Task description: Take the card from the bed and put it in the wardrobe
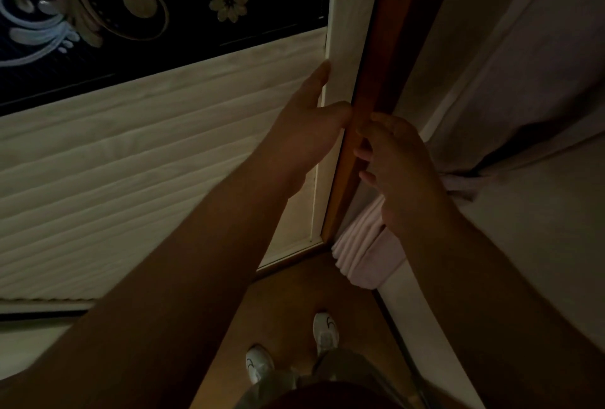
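Note:
No card shows anywhere in this dim view. The wardrobe has a cream ribbed door with a black floral panel above it. My left hand grips that door's right edge, fingers hooked behind it and thumb in front. My right hand is just beside it, fingers curled onto the brown upright edge of the wardrobe. Whether anything lies in either palm is hidden.
A pale curtain or cloth hangs at the right, with bunched pink fabric low beside the brown edge. The floor is brown wood. My two white shoes stand on it directly below.

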